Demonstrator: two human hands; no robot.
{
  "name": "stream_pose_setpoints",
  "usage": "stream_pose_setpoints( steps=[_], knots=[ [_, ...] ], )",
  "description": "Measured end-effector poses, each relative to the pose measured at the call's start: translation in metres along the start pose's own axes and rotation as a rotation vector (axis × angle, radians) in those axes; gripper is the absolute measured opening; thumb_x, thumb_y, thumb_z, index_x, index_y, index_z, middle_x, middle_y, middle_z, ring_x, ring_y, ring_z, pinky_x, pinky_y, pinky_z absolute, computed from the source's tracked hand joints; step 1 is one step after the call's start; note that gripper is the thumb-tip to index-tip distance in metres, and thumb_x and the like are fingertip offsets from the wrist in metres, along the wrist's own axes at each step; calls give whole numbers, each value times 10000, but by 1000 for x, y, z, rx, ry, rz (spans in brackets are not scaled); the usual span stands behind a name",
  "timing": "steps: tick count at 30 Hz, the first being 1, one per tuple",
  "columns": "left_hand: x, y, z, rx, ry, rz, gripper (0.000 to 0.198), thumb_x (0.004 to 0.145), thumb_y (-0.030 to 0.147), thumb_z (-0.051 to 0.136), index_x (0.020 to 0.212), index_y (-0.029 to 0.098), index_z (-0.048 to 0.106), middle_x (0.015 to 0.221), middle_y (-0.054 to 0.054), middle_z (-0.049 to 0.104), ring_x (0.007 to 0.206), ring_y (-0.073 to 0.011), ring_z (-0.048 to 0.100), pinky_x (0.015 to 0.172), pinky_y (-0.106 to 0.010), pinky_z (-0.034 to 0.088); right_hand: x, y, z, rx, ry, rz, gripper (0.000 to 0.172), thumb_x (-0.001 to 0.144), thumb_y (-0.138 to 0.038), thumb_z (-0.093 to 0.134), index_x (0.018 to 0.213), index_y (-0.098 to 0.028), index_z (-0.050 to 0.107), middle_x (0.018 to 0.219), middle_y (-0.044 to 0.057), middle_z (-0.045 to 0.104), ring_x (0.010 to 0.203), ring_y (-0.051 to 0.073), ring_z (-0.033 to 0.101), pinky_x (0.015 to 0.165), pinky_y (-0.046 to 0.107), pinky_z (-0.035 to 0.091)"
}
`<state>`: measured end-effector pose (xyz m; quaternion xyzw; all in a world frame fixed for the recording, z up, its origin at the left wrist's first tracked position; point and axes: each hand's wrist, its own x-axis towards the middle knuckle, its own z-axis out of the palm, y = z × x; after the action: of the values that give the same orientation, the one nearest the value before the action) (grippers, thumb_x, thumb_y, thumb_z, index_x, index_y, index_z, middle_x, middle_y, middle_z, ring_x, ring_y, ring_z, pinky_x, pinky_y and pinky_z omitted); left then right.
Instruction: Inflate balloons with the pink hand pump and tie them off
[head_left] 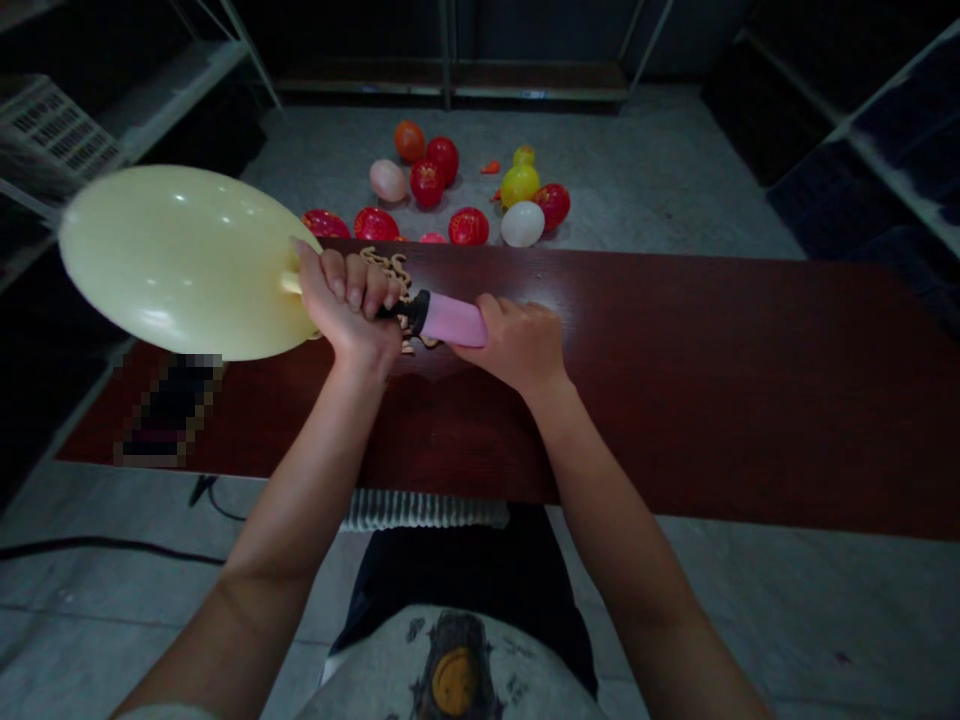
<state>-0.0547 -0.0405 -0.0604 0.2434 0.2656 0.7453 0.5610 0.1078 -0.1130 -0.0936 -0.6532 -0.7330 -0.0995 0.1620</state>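
Note:
A large pale-yellow balloon (pixel 187 260), well inflated, points off to the left with its neck at my left hand (pixel 352 300). That hand is closed around the black nozzle end of a balloon pump (pixel 454 320) and the balloon's neck; the fingers hide where the two meet. My right hand (pixel 521 340) wraps round the far end of the pump's pink barrel. The pump lies roughly level above the table. Behind my left hand, a small heap of uninflated cream balloons (pixel 394 265) rests on the tabletop, partly covered by the hand and pump.
The dark red-brown table (pixel 712 390) spans the view. A blurred-out phone-like object (pixel 172 410) lies at its left. Several balloons, including red (pixel 427 184), yellow (pixel 520 186) and white (pixel 523 224) ones, sit on the floor beyond. Shelving (pixel 442 85) surrounds the area; a black cable (pixel 112 547) runs at lower left.

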Motion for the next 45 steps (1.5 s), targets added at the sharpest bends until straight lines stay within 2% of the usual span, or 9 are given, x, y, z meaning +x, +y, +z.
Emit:
stream_pose_setpoints(
  steps=[3, 6, 15, 20, 24, 33, 38, 41, 45],
  knots=[
    [5, 2, -6, 45, -53, 41, 705, 965, 760, 439, 568, 206, 258, 485, 46, 205, 366, -96, 254, 410, -280, 266, 2, -1, 3, 31, 17, -7, 544, 869, -673, 562, 1015, -157, 652, 925, 132, 754, 810, 250, 657, 681, 323, 305],
    [5, 6, -7, 60, -101, 79, 705, 1005, 728, 383, 561, 206, 218, 487, 51, 177, 364, -83, 210, 428, -276, 245, 4, -2, 7, 58, 39, -18, 554, 878, -678, 553, 1035, -156, 655, 938, 124, 754, 822, 242, 651, 688, 323, 307],
    [4, 19, -1, -33, -92, 130, 688, 1062, 670, 246, 582, 190, 136, 482, 55, 118, 353, -68, 188, 444, -277, 193, 7, -1, 12, 33, 133, -58, 565, 872, -688, 554, 1044, -164, 678, 913, 96, 749, 804, 233, 641, 699, 331, 321],
    [15, 26, -8, -16, 33, 139, 708, 1009, 741, 341, 609, 200, 123, 474, 64, 104, 371, -75, 151, 419, -270, 182, 6, 10, 11, -45, 141, -43, 578, 861, -714, 555, 1018, -174, 688, 879, 92, 738, 781, 235, 627, 697, 341, 323],
    [23, 34, -18, 6, 72, 160, 734, 966, 767, 427, 610, 201, 124, 497, 69, 109, 381, -74, 113, 399, -273, 191, 4, 26, 8, -128, 167, -43, 584, 865, -718, 547, 1043, -179, 684, 899, 95, 728, 804, 244, 625, 722, 351, 333],
    [45, 45, -48, 121, 121, 136, 696, 936, 771, 457, 585, 207, 249, 503, 46, 165, 397, -108, 274, 409, -272, 256, 3, 54, 5, -200, 199, 36, 439, 904, -574, 549, 1067, -185, 669, 960, 108, 708, 911, 284, 605, 823, 394, 360],
    [36, 43, -40, 162, 112, 242, 685, 968, 755, 395, 611, 202, 206, 540, 34, 163, 421, -119, 321, 438, -277, 267, 2, 52, 6, -152, 180, 67, 419, 895, -561, 578, 1069, -186, 648, 993, 120, 694, 931, 296, 590, 804, 385, 365],
    [28, 42, -31, 145, 124, 316, 695, 986, 748, 367, 647, 190, 129, 552, 40, 108, 404, -100, 220, 430, -274, 224, 1, 47, 6, -124, 133, 73, 413, 887, -550, 603, 1073, -182, 634, 1031, 131, 691, 949, 303, 586, 811, 389, 365],
    [20, 38, -24, 148, 22, 342, 669, 1036, 700, 302, 669, 181, 95, 557, 41, 72, 398, -87, 164, 441, -270, 198, 2, 39, 4, -87, 118, 71, 417, 870, -543, 637, 1077, -181, 627, 1023, 131, 690, 966, 312, 587, 823, 395, 361]
  ],
)
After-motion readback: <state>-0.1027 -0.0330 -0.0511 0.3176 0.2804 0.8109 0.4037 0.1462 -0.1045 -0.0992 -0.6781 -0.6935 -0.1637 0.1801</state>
